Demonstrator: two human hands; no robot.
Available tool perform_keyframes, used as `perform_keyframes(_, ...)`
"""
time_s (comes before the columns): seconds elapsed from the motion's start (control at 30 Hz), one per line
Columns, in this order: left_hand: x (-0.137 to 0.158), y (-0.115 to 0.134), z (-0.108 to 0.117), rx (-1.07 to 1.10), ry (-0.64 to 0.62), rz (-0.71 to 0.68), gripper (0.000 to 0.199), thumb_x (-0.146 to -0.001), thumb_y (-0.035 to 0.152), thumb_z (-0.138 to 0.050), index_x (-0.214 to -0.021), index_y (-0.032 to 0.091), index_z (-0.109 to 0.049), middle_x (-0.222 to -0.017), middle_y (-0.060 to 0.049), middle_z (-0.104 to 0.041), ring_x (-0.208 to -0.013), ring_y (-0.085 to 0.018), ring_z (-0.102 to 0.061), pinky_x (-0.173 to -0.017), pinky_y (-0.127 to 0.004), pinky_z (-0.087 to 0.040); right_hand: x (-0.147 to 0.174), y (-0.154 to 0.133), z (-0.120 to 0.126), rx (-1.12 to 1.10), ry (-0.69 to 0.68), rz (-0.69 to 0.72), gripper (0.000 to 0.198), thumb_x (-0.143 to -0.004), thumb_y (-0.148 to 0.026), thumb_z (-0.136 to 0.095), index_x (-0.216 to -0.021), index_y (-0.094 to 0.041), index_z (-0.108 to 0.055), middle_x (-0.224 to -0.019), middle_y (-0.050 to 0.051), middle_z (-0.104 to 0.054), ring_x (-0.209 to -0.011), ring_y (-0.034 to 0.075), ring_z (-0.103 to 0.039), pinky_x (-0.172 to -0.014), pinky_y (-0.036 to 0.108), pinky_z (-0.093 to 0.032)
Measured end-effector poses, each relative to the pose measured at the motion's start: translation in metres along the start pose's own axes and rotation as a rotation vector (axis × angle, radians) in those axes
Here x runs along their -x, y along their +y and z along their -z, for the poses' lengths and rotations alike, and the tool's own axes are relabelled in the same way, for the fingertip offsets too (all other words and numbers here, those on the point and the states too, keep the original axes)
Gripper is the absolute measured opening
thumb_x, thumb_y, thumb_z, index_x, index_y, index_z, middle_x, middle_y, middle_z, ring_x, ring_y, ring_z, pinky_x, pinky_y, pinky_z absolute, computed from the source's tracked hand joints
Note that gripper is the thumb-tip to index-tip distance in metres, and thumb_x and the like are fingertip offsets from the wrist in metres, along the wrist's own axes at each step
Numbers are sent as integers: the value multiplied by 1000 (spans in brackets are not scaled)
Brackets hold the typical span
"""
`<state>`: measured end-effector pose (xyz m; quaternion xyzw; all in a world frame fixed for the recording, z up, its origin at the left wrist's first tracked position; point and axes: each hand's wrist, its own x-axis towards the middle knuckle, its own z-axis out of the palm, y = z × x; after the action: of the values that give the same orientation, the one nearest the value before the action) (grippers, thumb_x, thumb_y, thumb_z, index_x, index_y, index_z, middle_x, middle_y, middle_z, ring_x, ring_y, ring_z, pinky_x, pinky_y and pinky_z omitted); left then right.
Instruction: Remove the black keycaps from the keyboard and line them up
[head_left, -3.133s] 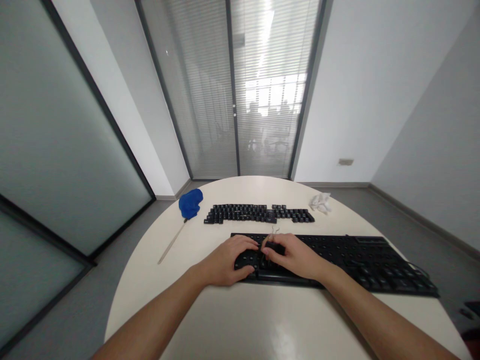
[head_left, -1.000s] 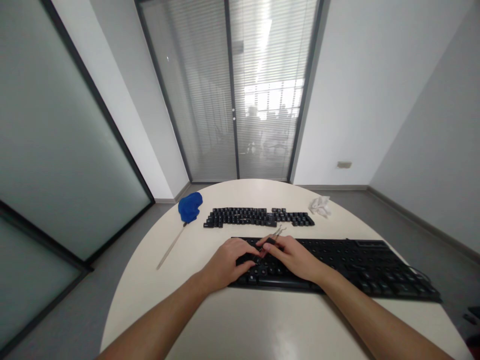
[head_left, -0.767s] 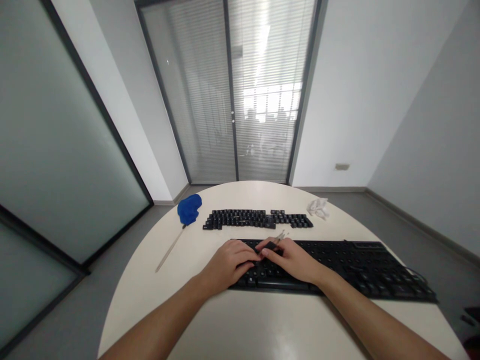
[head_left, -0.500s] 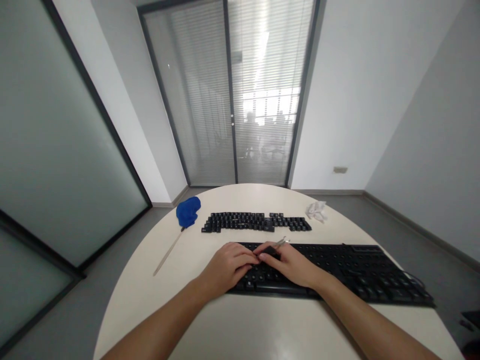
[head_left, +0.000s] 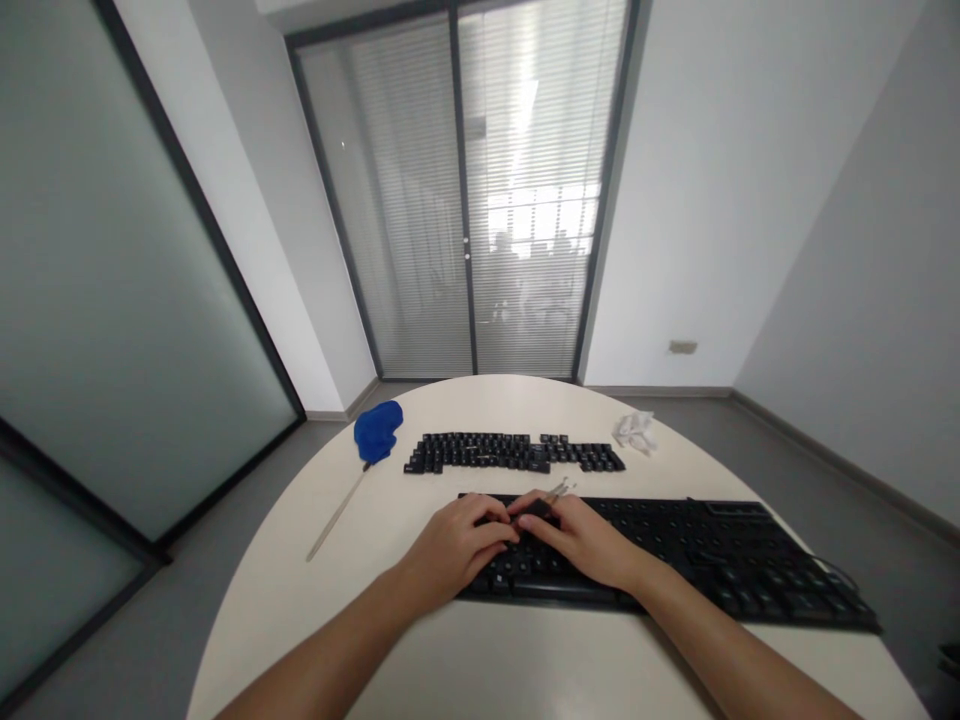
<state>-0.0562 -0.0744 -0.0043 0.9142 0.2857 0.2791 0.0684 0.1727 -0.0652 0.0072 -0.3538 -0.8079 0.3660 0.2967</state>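
A black keyboard (head_left: 675, 550) lies in front of me, and bare switch spots show over much of it. Both hands meet above its left part. My right hand (head_left: 585, 535) is closed round a small keycap puller (head_left: 541, 510) with a black body, whose thin wire ends (head_left: 561, 489) stick out past the knuckles. My left hand (head_left: 465, 535) rests on the keyboard's left end, with its fingers curled together and their tips against the right hand's fingertips. What lies between the left fingertips is hidden.
Behind the keyboard, loose black keycaps (head_left: 480, 450) lie in rows on the round cream table (head_left: 300, 640). A blue cloth (head_left: 377, 430) and a thin brush (head_left: 337, 512) lie to the left. Crumpled white tissue (head_left: 634, 432) sits at the back right.
The view has tilted slightly, so everything sits a little lower. My hands stay at the same part of the keyboard, with only a small shift of the fingers.
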Motion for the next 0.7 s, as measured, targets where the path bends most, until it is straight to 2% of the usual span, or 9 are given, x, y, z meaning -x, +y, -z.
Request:
perform_keyframes(0.17, -1, 4, -2, -39, -4, -80, 17, -97, 20, -51, -106, 23, -65, -106, -5, -66, -98, -19, -59, -85, -33, -48, 0, 0, -1, 50, 28, -22, 33, -98, -43, -48, -117, -23, -68, -97, 4, -75, -93, 22, -67, -91, 33, -48)
perform_keyframes(0.27, -1, 5, -3, -14, 21, -87, 17, -97, 20, -51, -108, 22, -64, -104, -5, -67, -96, -19, -60, -85, -33, -48, 0, 1, 0, 58, 34, -10, 32, -99, -41, -49, -116, -23, -68, -97, 3, -75, -93, 22, -67, -89, 32, -48)
perform_keyframes(0.33, -3, 1, -1, 18, 97, -20, 16, -96, 20, -52, -108, 21, -64, -105, -5, -68, -97, -19, -60, -87, -34, -48, 0, 1, 0, 61, 33, 0, 30, -98, -40, -50, -114, -24, -69, -99, 3, -75, -93, 21, -67, -88, 32, -47)
perform_keyframes(0.47, -14, -21, 4, 53, 300, 220, 16, -92, 17, -57, -105, 21, -64, -105, -4, -67, -102, -20, -59, -92, -36, -47, 0, 1, 1, 96, 42, -28, 28, -97, -40, -52, -111, -23, -69, -91, 2, -75, -86, 20, -67, -84, 31, -47)
perform_keyframes(0.6, -27, -52, 5, 61, 383, 439, 19, -87, 15, -62, -105, 22, -66, -100, -3, -69, -88, -19, -62, -85, -34, -50, -1, -1, 1, 122, 35, -36, 26, -96, -39, -53, -105, -22, -70, -90, 2, -75, -86, 20, -67, -82, 30, -46)
perform_keyframes(0.7, -24, -68, 1, -73, 456, 469, 19, -87, 16, -63, -105, 21, -67, -102, -4, -70, -97, -22, -61, -90, -38, -49, -1, -1, 1, 126, 39, -32, 26, -96, -40, -53, -103, -21, -70, -92, 3, -75, -88, 20, -67, -83, 30, -46)
